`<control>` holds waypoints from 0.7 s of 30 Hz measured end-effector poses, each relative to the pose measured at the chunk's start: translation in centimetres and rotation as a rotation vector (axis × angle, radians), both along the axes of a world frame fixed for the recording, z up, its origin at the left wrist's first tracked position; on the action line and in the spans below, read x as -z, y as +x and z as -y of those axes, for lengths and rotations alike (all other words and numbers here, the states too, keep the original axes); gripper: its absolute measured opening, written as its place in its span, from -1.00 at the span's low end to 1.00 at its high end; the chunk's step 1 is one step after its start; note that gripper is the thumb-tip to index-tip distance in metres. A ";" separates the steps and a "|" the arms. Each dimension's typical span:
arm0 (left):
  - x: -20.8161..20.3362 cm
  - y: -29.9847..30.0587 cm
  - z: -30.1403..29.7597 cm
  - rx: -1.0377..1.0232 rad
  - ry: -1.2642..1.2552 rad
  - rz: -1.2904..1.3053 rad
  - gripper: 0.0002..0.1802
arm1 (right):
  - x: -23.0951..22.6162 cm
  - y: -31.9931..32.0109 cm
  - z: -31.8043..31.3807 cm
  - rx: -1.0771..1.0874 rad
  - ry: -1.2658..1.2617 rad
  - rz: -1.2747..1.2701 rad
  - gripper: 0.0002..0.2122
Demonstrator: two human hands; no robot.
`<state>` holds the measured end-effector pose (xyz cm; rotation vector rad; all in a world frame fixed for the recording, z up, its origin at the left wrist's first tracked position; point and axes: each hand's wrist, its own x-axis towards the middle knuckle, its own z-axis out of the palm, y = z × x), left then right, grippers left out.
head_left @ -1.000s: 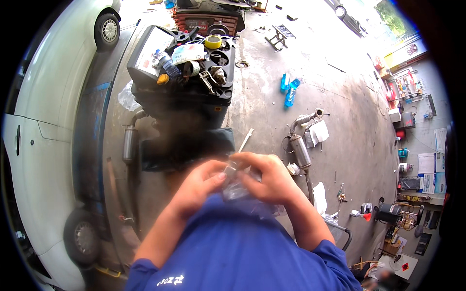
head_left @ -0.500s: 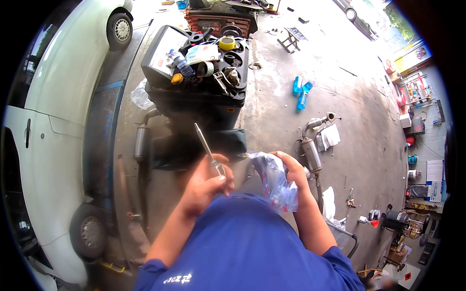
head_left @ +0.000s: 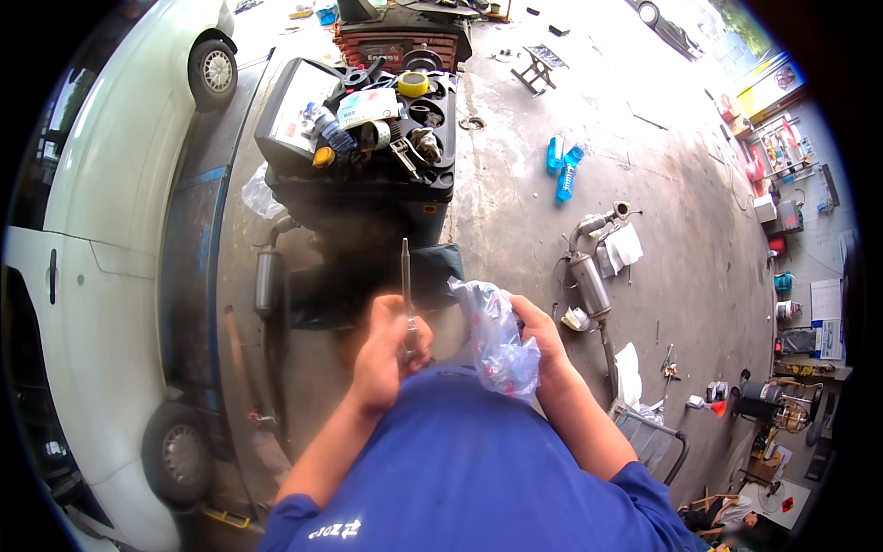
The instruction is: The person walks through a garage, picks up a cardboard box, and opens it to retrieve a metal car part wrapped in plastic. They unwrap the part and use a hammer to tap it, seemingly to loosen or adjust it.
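My left hand (head_left: 391, 354) is closed around a slim silver screwdriver-like rod (head_left: 406, 276), which points nearly straight up in the picture. Its lower end is partly hidden and blurred by my fingers, so its exact kind is unclear. My right hand (head_left: 544, 340) grips a crumpled clear plastic bag (head_left: 501, 340) with reddish print. The bag hangs in front of my blue shirt, apart from the rod. I cannot make out what, if anything, is inside it.
Ahead stands a black tool cart (head_left: 368, 198) topped with tape, a bottle and tools. A white vehicle (head_left: 110, 258) is on the left. Exhaust parts (head_left: 589, 281) and blue bottles (head_left: 567, 175) lie on the floor to the right. Another person (head_left: 727, 515) appears at lower right.
The rod has swung from leaning left to nearly upright as my left hand turned. My right hand and the bag have shifted slightly left. The view has moved a little.
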<state>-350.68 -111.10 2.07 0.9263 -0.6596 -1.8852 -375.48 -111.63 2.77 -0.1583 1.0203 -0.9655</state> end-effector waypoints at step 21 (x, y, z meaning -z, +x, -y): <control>0.4 0.3 0.0 0.090 -0.080 0.091 -0.42 | -0.9 0.9 0.2 -0.040 -0.068 -0.157 -0.67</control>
